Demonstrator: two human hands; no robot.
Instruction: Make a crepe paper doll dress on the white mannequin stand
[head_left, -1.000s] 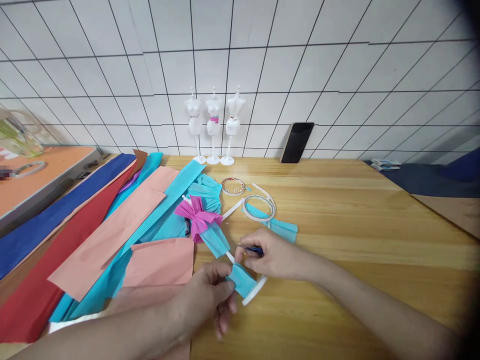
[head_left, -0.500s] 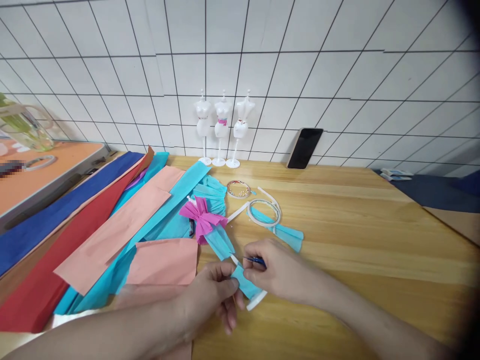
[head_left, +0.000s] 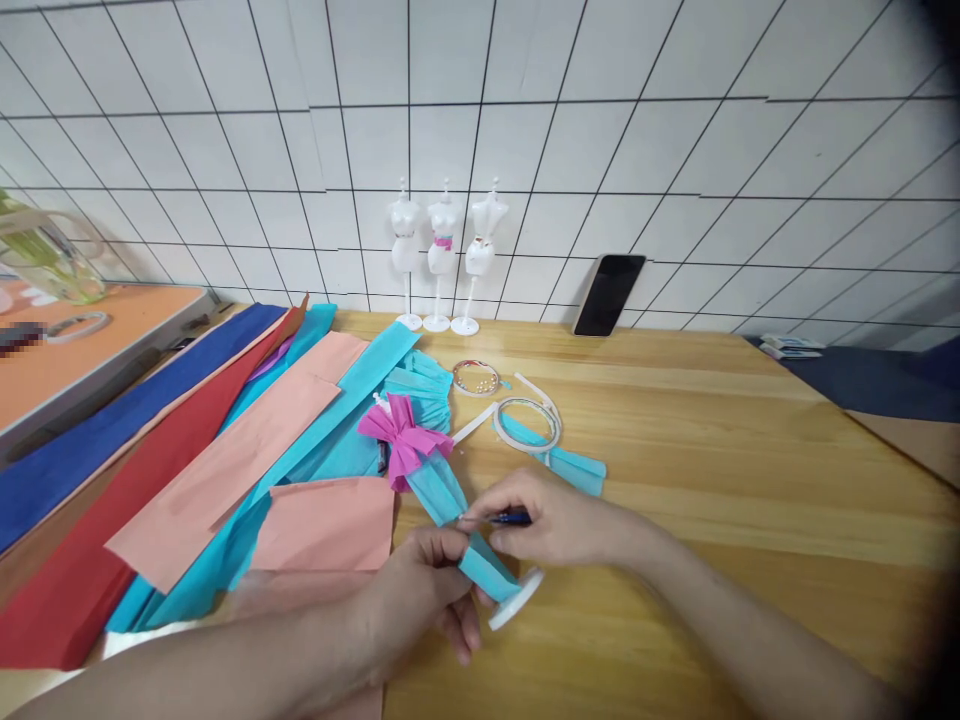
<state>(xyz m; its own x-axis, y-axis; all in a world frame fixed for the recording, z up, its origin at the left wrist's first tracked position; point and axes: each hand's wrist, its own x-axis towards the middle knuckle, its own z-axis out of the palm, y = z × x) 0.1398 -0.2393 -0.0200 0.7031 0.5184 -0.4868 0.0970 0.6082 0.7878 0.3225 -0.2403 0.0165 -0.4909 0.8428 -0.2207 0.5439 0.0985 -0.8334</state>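
Observation:
A mini dress form lies tilted toward me, with a magenta crepe paper bow [head_left: 406,440] round its body and a light blue crepe paper skirt [head_left: 439,488] below. Its white round base [head_left: 516,598] points to the lower right. My left hand [head_left: 439,575] is closed round the lower part, beside a light blue paper piece [head_left: 489,570] near the base. My right hand [head_left: 536,520] grips a slim dark blue tool [head_left: 511,518] with a thin pointed end; its exact kind is unclear. Its fingertips touch the skirt's lower edge, close to my left fingers.
Coloured crepe paper strips [head_left: 225,465] are piled at left. Behind the work lie a roll of white tape [head_left: 556,432], a beaded ring [head_left: 454,378] and a blue paper scrap [head_left: 577,472]. Three white dress forms [head_left: 442,255] and a phone [head_left: 609,296] stand by the tiled wall.
My right fingertips have moved left onto the skirt's lower edge, where a white strip of the stand showed before. The base has tilted and shows more of its disc.

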